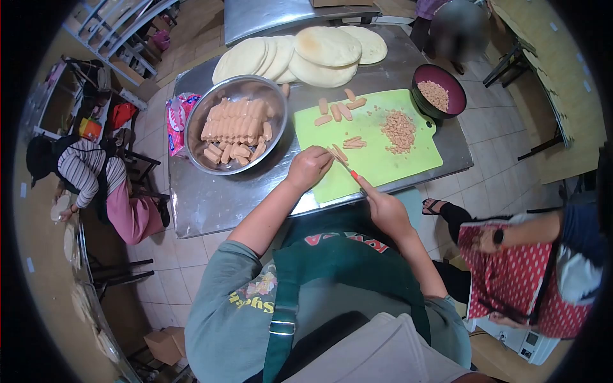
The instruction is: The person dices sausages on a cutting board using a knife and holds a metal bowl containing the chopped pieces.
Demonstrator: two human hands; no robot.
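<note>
"Gripping what, each hand?"

"Right hand (388,214) is curled about the red handle of a knife (355,174), forefinger stretched along it. Left hand (310,167) has its fingers bunched together on a cut sausage (341,153), holding it; how the thumb meets it is hidden."

"Where's that sausage?"

"On the green board (396,171), just right of the left fingertips, so that hand is nearer. It slants from far left to near right, and the blade seems to run roughly along it."

"Beyond that?"

"Cut sticks (355,143) just past it, a chopped heap (398,133) to the right, short sausages (336,113) farther back. A steel bowl (278,124) of sausages stands left, a dark bowl (457,96) of bits far right, and flatbreads (327,46) lie along the table's (198,207) far side."
</note>
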